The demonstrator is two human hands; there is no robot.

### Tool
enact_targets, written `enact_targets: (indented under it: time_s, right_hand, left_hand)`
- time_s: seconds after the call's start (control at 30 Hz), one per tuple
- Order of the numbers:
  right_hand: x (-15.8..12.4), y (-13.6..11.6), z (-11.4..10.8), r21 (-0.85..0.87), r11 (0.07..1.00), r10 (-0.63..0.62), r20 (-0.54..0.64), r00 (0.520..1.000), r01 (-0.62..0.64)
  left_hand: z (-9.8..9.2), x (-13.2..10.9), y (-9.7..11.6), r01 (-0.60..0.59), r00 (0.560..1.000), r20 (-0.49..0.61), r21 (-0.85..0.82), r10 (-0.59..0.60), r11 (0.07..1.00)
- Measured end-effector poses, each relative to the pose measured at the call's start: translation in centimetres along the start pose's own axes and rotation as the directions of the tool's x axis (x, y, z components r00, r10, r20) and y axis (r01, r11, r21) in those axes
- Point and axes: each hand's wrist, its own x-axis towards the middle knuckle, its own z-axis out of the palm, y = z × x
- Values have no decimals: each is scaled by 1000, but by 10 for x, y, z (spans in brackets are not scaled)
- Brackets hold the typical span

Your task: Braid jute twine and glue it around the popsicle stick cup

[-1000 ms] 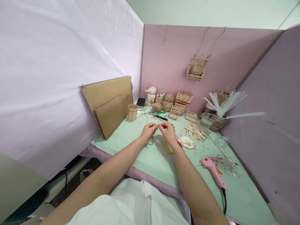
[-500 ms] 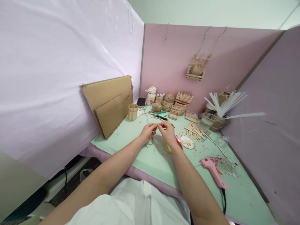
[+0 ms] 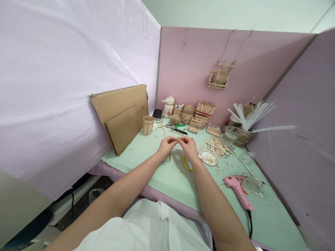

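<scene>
Left hand point(image 3: 166, 146), right hand point(image 3: 188, 147): fingertips of both pinched on twine strand point(image 3: 178, 138), 2 hands nearly touching, just above yellow ring point(image 3: 186, 165); pink glue gun point(image 3: 237, 186) right of ring.

Open table point(image 3: 136, 156) lies to the left, between the leaning cardboard point(image 3: 121, 115) and the left hand point(image 3: 166, 146), and along the near edge up to the pink glue gun point(image 3: 238, 191). The left hand and right hand point(image 3: 188, 147) meet mid-table, pinching a strand of twine point(image 3: 178, 139), a yellow ring point(image 3: 185, 165) just under the right wrist. To the right and behind, a plate point(image 3: 208, 158), loose sticks point(image 3: 217, 144), a plastic cup point(image 3: 230, 135), a green-handled tool point(image 3: 180, 130) and baskets point(image 3: 195, 115) crowd the way.
</scene>
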Motion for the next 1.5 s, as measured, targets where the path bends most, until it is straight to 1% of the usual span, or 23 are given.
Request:
enact_targets:
  time_s: [0.13,0.2,0.27,0.3,0.37,0.43,0.47,0.53,0.6,0.7,0.83,1.0,1.1,1.2,1.27,1.37,1.43,1.5]
  right_hand:
    - [1,3,0,-34,999,-15,26,1000,16]
    - [3,6,-3,-61,998,-20,5,1000,20]
    - [5,8,-7,-89,996,-25,-101,995,16]
    - [7,9,-10,-100,995,-25,-175,984,7]
    - [10,10,-15,-106,994,-19,-314,949,-16]
    - [12,10,-18,-94,995,-10,-386,922,-29]
    - [12,10,-19,-80,996,-2,-398,918,-32]
    - [12,9,-19,-40,998,20,-391,920,-39]
    - [11,7,-19,-5,999,39,-351,936,-44]
    - [10,1,-19,31,999,37,-297,954,-29]
    - [7,-6,-19,95,995,42,-267,963,-17]
    - [5,-10,-16,83,997,11,-235,972,9]
    - [5,-11,-15,73,997,7,-175,985,6]
    - [5,-11,-15,140,990,18,-88,996,-6]
    - [6,-10,-15,210,977,35,-59,998,-22]
    - [6,-9,-15,268,961,101,-85,991,-75]
    - [6,-8,-15,236,963,159,-94,983,-133]
    - [6,-7,-15,169,968,196,-50,979,-185]
  left_hand:
    - [0,1,-5,-66,998,28,162,62,984]
    - [-1,1,-5,-103,994,41,209,97,972]
    - [-1,0,-5,-137,990,73,247,123,959]
    - [0,-1,-4,-154,986,105,263,130,952]
    - [2,-3,-2,-175,975,181,281,127,944]
    - [4,-3,-1,-166,969,224,270,106,949]
    - [5,-4,0,-154,969,228,257,95,954]
    - [5,-4,1,-128,972,221,234,76,964]
    - [4,-5,3,-102,975,214,211,56,972]
    - [3,-7,7,-65,980,199,171,30,983]
    - [4,-9,10,-32,985,172,103,14,994]
    - [4,-7,8,-5,989,149,52,-3,999]
    - [4,-5,5,-14,992,129,56,6,998]
    - [3,-4,4,-24,995,94,45,20,999]
    - [2,-4,5,-21,998,67,43,18,999]
    - [2,-4,6,-30,998,56,51,27,998]
    - [1,-4,6,-39,997,70,57,35,998]
    - [1,-4,5,-41,997,75,58,37,997]
